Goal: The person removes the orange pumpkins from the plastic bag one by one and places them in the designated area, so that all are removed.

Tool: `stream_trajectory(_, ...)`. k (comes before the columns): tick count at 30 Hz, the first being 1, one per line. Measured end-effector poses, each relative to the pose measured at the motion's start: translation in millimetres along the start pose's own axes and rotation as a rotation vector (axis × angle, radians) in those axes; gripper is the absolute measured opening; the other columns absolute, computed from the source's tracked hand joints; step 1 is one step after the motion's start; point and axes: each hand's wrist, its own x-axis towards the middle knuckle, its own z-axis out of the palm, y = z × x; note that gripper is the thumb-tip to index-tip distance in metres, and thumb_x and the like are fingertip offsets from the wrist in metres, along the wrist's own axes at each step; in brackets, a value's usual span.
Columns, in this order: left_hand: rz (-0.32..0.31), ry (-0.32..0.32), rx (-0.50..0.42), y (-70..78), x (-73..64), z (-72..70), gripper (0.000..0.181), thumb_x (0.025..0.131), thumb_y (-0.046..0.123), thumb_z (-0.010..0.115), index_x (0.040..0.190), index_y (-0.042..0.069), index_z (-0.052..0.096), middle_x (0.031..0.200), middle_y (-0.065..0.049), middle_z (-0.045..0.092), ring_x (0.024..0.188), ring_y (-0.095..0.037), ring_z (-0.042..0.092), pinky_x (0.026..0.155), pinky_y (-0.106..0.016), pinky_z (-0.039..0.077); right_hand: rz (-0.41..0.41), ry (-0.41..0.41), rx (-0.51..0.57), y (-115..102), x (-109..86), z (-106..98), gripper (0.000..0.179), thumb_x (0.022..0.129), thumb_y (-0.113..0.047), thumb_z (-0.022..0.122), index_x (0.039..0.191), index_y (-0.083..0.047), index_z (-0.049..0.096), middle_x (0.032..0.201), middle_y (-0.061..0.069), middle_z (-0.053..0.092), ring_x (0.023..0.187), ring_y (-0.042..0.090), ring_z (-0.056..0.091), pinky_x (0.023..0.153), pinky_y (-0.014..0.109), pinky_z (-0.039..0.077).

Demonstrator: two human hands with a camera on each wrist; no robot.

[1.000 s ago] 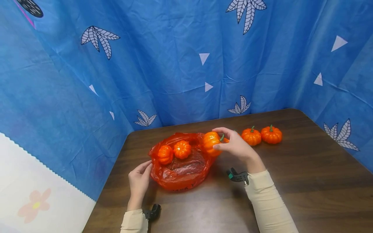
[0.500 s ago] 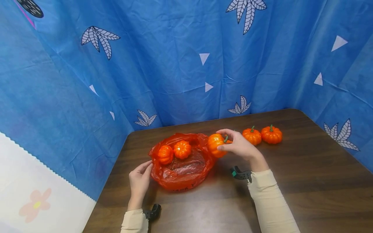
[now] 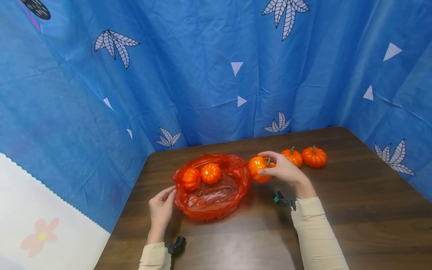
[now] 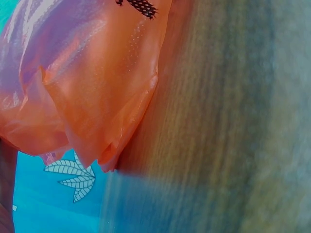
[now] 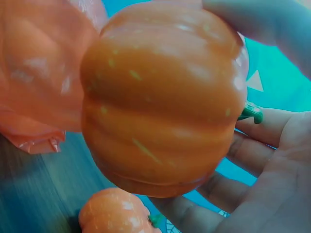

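A red plastic bag [image 3: 209, 214] lies spread open on the table, with two small orange pumpkins, one at the left [image 3: 191, 179] and one beside it [image 3: 211, 173], inside. My left hand [image 3: 161, 210] pinches the bag's left rim between thumb and fingers. Just right of the bag, my right hand [image 3: 287, 170] grips another small pumpkin [image 3: 258, 168], its green stem turned toward the palm. The right wrist view shows this pumpkin [image 5: 160, 102] up close, tilted on its side. The left wrist view has the bag's wall [image 4: 107, 82] but hides the pinching fingertips.
Behind the right hand sits a partly hidden pumpkin [image 3: 272, 164]. Two more pumpkins, a nearer one [image 3: 294, 157] and a farther one [image 3: 314, 156], stand upright to its right. A blue patterned curtain [image 3: 209, 82] hangs along the back of the brown wooden table [image 3: 354, 202].
My right hand has moved right with its pumpkin, from over the bag's right rim to just beside it. The left hand and the two pumpkins inside have stayed put.
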Motion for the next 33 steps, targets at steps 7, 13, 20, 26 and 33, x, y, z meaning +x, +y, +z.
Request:
stream_trajectory(7, -0.013, -0.006, -0.002, -2.1, -0.2, -0.6, 0.017, 0.093, 0.012, 0.071, 0.108, 0.007, 0.078, 0.107, -0.013, 0.077, 0.082, 0.008, 0.065, 0.073, -0.009, 0.054, 0.027, 0.015, -0.038, 6, -2.0, -5, 0.065, 0.085, -0.018, 0.078, 0.142, -0.004, 0.050, 0.132, 0.025, 0.056, 0.110, 0.034, 0.058, 0.087, 0.035, 0.058)
stream_trajectory(13, -0.022, -0.006, 0.010, -1.4, -0.1, -0.6, 0.017, 0.093, 0.012, 0.071, 0.109, 0.007, 0.078, 0.107, -0.012, 0.077, 0.082, 0.010, 0.064, 0.073, -0.008, 0.053, 0.044, 0.006, -0.070, 8, -4.1, -9, 0.066, 0.084, -0.020, 0.079, 0.141, -0.003, 0.051, 0.135, 0.026, 0.054, 0.114, 0.036, 0.056, 0.089, 0.040, 0.059)
stream_trajectory(20, -0.004, 0.001, 0.006, -0.5, -0.2, -0.2, 0.017, 0.093, 0.009, 0.071, 0.108, 0.006, 0.078, 0.106, -0.013, 0.077, 0.082, 0.011, 0.063, 0.073, -0.007, 0.053, 0.075, -0.015, -0.078, 12, -7.2, -12, 0.069, 0.085, -0.024, 0.079, 0.143, -0.002, 0.049, 0.132, 0.024, 0.056, 0.114, 0.034, 0.054, 0.090, 0.039, 0.058)
stream_trajectory(26, -0.008, 0.000, 0.006, -1.2, -0.2, 0.2, 0.017, 0.093, 0.009, 0.071, 0.108, 0.006, 0.078, 0.106, -0.013, 0.077, 0.081, 0.010, 0.064, 0.072, -0.008, 0.054, 0.115, -0.024, -0.114, 16, -8.0, -14, 0.070, 0.084, -0.028, 0.080, 0.143, -0.006, 0.049, 0.132, 0.020, 0.056, 0.116, 0.035, 0.052, 0.093, 0.042, 0.057)
stream_trajectory(33, 0.006, 0.004, 0.001, -1.4, 1.0, 0.4, 0.017, 0.092, 0.009, 0.072, 0.107, 0.005, 0.078, 0.105, -0.014, 0.077, 0.081, 0.010, 0.064, 0.072, -0.007, 0.054, 0.134, -0.047, -0.159, 18, -9.3, -15, 0.073, 0.084, -0.030, 0.080, 0.145, -0.008, 0.047, 0.145, 0.025, 0.046, 0.128, 0.042, 0.045, 0.101, 0.055, 0.051)
